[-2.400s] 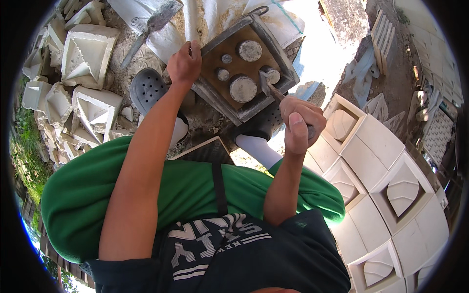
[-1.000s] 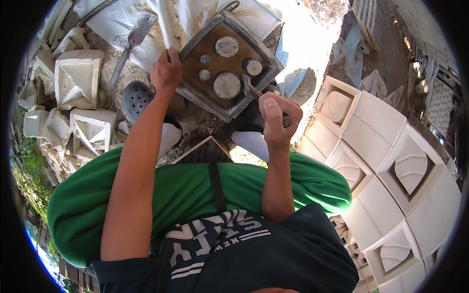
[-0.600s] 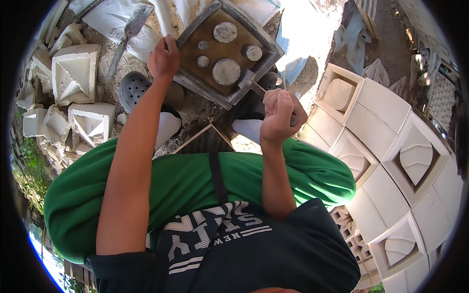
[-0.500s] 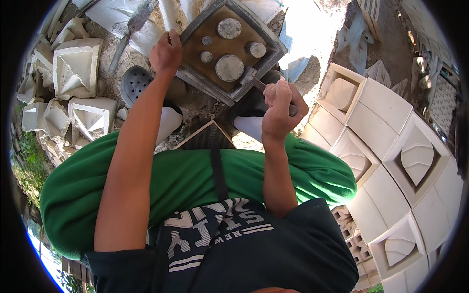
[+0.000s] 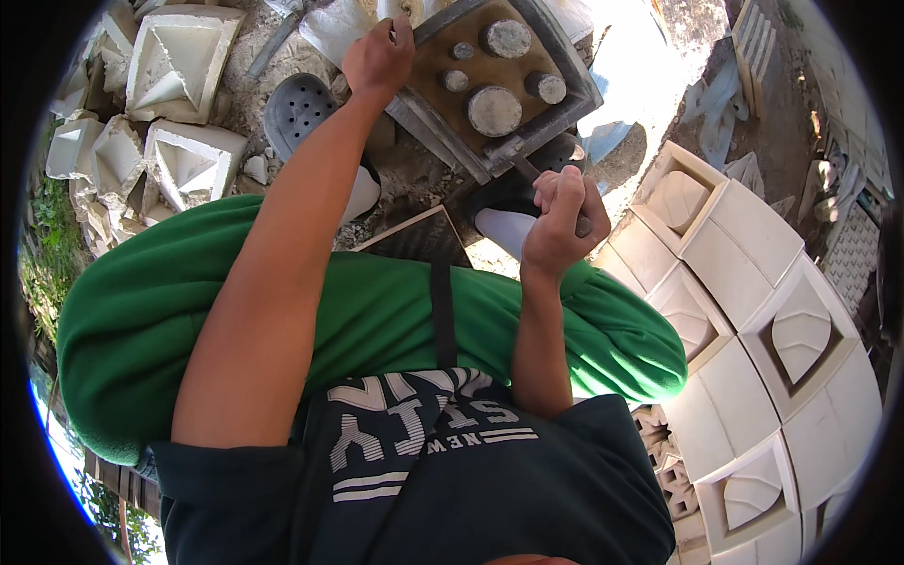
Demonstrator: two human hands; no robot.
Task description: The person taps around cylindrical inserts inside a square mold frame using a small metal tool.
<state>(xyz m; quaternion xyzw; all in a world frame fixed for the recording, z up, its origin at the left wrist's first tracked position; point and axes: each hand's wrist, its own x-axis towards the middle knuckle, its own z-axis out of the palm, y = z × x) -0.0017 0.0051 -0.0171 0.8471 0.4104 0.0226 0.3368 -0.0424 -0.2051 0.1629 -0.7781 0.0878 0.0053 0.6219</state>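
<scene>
A square grey mould [image 5: 574, 64] stands tilted cornerwise at the top, with a brown inner floor and several round grey plugs [image 5: 494, 111] rising from it. At its left side is my left hand [image 5: 379, 61], fingers curled closed against the rim; what they hold, if anything, is hidden. My right hand [image 5: 567, 221] is closed round the handle of a narrow-bladed trowel [image 5: 524, 168]. The blade's tip meets the mould's near right edge, by a small notch-like block on the rim.
Broken white cast blocks [image 5: 184, 61] lie at the left, near a grey clog [image 5: 299, 115]. Pale decorative blocks [image 5: 744, 254] with leaf shapes are stacked at the right. Between my feet is a wooden-edged dark panel [image 5: 419, 235]. A blue plastic sheet [image 5: 612, 141] lies beyond the mould.
The whole view has shifted, so the mould and both hands appear further right; the mould and left hand also sit higher. Both hands keep their places at the mould, and the trowel stays at its edge.
</scene>
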